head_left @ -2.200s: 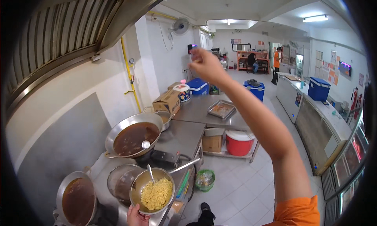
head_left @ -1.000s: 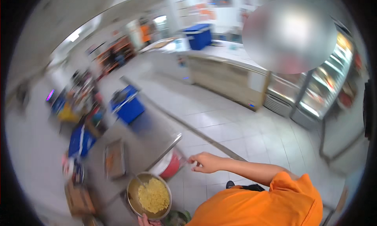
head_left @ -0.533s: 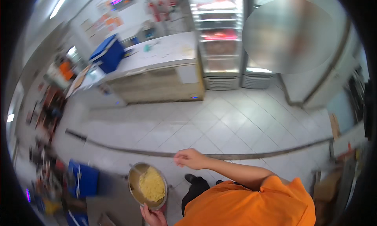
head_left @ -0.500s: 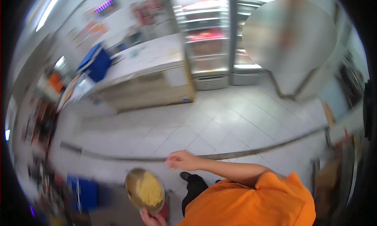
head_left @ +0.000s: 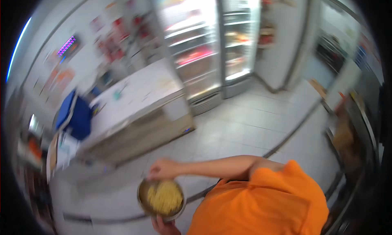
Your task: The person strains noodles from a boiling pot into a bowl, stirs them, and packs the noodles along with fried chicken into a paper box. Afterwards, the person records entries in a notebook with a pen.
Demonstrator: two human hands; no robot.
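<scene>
A metal bowl (head_left: pixel 144 194) of crumbly yellow food (head_left: pixel 166 197) is held over the tiled floor. At the bowl's near edge, the person's left hand (head_left: pixel 164 226) grips it, seemingly bearing its weight, mouth upward, which should keep the loose food in. At the bowl's far rim is the right hand (head_left: pixel 163 169), fingers curled; blur hides whether they grip anything. Right of the bowl is the wearer's orange shirt (head_left: pixel 261 202). Beyond the bowl, a white-topped bench (head_left: pixel 139 92) carries a blue cooler box (head_left: pixel 74 114), perhaps to keep it off the floor. Farthest, beyond the bowl and to its right, stand lit glass-door fridges (head_left: pixel 196 55), probably lit to show their stock.
</scene>
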